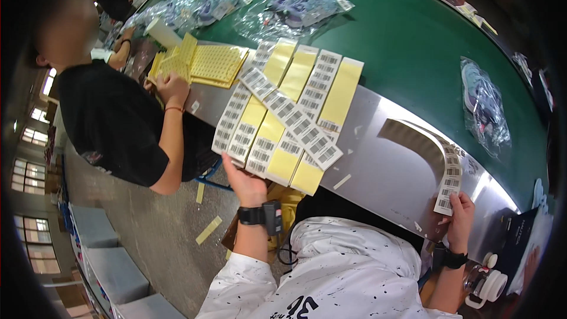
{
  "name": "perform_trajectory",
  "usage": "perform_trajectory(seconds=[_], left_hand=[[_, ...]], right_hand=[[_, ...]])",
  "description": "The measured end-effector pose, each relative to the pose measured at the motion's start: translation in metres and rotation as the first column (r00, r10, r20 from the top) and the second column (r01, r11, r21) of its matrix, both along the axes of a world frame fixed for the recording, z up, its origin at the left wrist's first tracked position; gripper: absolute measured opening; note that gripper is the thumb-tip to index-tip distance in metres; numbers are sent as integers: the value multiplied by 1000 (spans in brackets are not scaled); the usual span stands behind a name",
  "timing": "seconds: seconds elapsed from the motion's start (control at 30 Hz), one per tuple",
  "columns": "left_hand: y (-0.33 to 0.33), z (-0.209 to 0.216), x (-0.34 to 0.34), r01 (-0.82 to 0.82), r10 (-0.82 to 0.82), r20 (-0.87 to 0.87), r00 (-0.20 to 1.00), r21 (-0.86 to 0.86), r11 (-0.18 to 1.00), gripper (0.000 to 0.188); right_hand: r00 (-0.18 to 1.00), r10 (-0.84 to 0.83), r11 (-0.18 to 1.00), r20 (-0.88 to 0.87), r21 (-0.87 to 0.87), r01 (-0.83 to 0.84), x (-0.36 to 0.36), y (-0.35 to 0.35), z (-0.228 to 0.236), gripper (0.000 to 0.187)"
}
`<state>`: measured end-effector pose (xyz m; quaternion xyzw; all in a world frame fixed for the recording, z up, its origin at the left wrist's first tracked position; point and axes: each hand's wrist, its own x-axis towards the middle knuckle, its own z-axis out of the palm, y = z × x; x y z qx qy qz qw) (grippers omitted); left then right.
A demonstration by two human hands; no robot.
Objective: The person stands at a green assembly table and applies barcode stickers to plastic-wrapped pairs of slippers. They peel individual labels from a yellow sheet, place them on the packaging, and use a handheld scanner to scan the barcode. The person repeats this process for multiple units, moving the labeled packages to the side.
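My left hand point(245, 184) is at the near left edge of a fan of barcode label sheets point(255, 142), white printed strips with yellow backing showing. Its thumb lies along the edge, and the other fingers are hidden beneath the sheets. A loose strip of barcode labels point(292, 117) lies diagonally across the top of the fan. Over on the right, my right hand point(459, 218) pinches the lower end of a long, curled barcode label strip point(450, 177). The strip's far end arcs back leftward over the metal table edge.
At left, a person in black point(118, 124) handles yellow sheets point(218, 64). Bagged shoes point(304, 9) lie on the green surface point(401, 41), with another bagged shoe point(485, 103) at right. Paper scraps dot the metal edge point(378, 183). A clear bottle point(487, 283) stands lower right.
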<state>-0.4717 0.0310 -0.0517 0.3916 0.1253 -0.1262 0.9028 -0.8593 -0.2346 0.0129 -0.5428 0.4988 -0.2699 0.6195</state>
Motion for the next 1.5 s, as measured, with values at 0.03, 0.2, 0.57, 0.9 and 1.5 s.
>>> perform_trajectory(seconds=[0.03,0.2,0.57,0.9,1.5], left_hand=[[3,2,7,4,-4,38,999,0,1000,50],[4,9,29,-198,114,240,964,360,912,51],[23,-3,47,22,-138,272,952,388,921,43],[24,1,23,247,-260,100,960,132,960,49],[10,6,9,148,-229,158,961,409,901,34]], right_hand=[[1000,1,1000,9,3,-1,1,0,1,16],[1000,-24,1000,-4,19,24,0,2,5,16],[1000,7,1000,19,20,-7,-2,2,2,16],[999,-8,1000,32,-1,8,-1,3,-1,15],[1000,-8,1000,-12,-2,8,-1,3,2,17]])
